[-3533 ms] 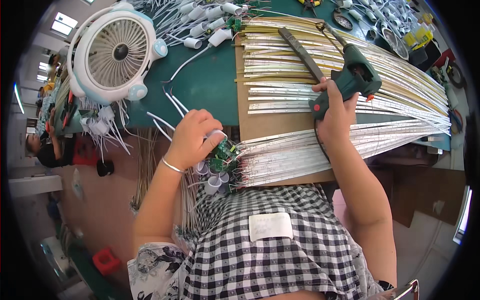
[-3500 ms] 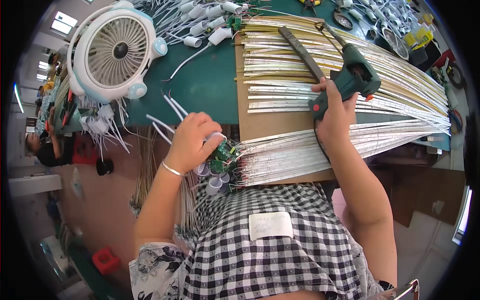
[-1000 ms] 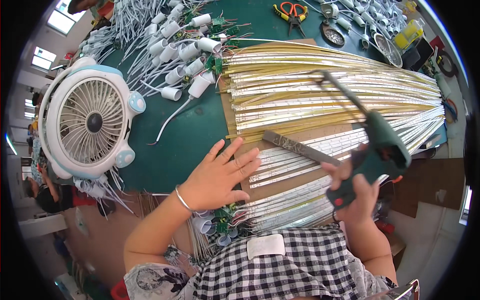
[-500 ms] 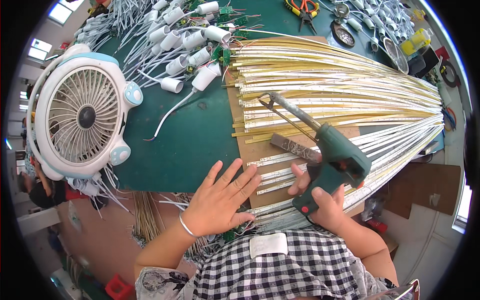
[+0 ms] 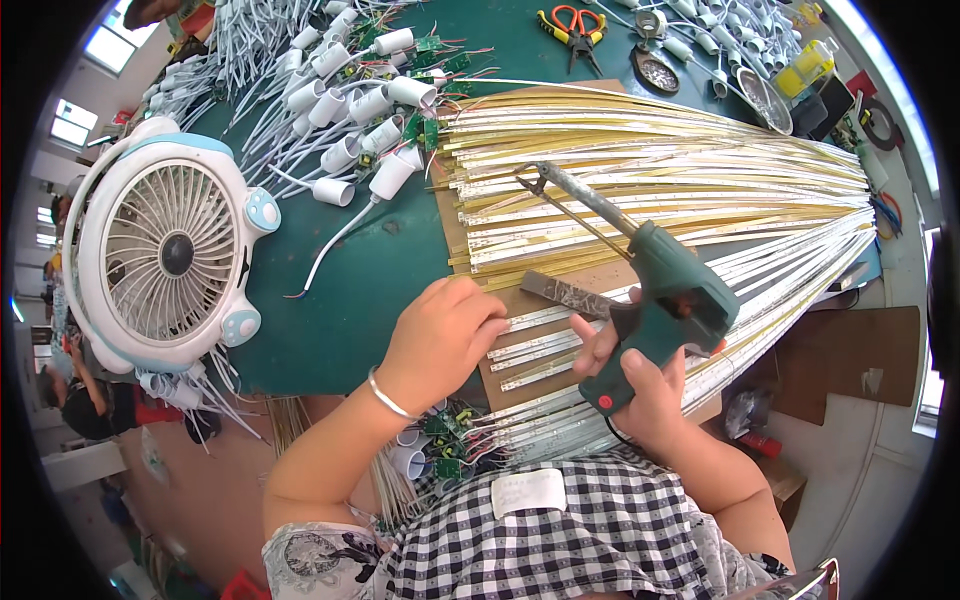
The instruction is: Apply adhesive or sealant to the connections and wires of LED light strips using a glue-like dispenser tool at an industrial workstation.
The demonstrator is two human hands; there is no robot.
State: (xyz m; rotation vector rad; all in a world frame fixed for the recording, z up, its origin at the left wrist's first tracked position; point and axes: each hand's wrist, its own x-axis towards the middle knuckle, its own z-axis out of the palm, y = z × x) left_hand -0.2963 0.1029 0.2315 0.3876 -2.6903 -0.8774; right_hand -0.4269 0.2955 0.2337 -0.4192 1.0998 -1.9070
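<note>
Standing at the far left on the green mat, a round white desk fan with pale blue trim faces up, and above and to its right lies a heap of white cylindrical sockets with wires. Next comes the left hand, palm down with the fingers curled, its fingertips pressing on the near ends of the long white and yellow LED strips that fan out to the right across a brown board; it pins rather than grasps them, and a thin bangle rings the wrist. Small green circuit boards with wires sit just below that wrist. Further right, the right hand is wrapped tightly round the grip of a green soldering gun, whose metal tip points up and left over the strips. Orange-handled scissors lie at the top, well apart.
</note>
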